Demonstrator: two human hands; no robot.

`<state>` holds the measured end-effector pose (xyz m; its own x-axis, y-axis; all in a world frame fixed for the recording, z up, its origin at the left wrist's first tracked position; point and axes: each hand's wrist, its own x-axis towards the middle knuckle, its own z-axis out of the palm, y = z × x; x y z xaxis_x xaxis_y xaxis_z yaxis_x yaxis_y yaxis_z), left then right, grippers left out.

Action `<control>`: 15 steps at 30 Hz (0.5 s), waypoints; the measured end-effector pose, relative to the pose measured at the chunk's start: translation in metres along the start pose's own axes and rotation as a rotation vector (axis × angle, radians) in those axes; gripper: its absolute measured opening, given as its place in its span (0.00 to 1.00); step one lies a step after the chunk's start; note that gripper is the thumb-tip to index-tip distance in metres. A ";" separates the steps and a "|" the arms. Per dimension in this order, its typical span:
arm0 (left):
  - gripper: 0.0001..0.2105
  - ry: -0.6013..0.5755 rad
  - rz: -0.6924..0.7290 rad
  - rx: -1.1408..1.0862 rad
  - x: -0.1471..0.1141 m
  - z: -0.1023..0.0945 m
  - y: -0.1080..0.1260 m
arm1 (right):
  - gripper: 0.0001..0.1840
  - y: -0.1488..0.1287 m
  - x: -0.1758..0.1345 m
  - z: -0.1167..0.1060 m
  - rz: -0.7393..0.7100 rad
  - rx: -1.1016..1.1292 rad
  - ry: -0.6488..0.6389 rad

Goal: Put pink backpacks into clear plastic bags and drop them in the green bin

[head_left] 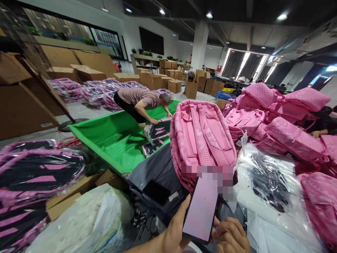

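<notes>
White table (265, 225) carries pink backpacks (202, 137) and plastic bags (265, 179).

Left hand (175, 233) raised, palm inward (thumb upright), right hand (233, 237) just beside, fingers (226, 228) curled.

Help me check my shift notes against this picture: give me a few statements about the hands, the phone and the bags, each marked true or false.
1. The left hand holds a phone. True.
2. The right hand grips a backpack strap. False: it rests by the phone's lower edge, fingers curled.
3. A pink backpack stands just beyond the phone, straps facing the camera. True.
4. The green bin is packed to the rim. False: only a few wrapped bags lie at its far end.
5. A person bends over the green bin. True.
</notes>
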<state>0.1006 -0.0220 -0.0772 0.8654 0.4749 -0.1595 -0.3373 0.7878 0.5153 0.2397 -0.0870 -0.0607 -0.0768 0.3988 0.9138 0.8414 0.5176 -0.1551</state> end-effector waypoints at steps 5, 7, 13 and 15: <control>0.42 0.009 0.019 0.001 -0.001 0.003 0.001 | 0.19 0.002 0.001 0.007 -0.068 0.010 0.091; 0.40 0.012 0.039 -0.001 -0.002 0.003 0.001 | 0.20 0.001 0.002 0.009 -0.055 0.011 0.115; 0.37 0.029 0.055 0.015 -0.003 -0.001 -0.002 | 0.21 0.000 -0.001 0.003 -0.018 0.026 0.128; 0.41 -0.004 0.019 0.041 -0.002 -0.001 -0.002 | 0.18 0.009 -0.007 -0.003 0.173 0.068 0.181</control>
<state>0.0992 -0.0240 -0.0786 0.8606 0.4880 -0.1459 -0.3384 0.7618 0.5523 0.2492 -0.0878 -0.0669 0.1672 0.3472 0.9228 0.7954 0.5055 -0.3343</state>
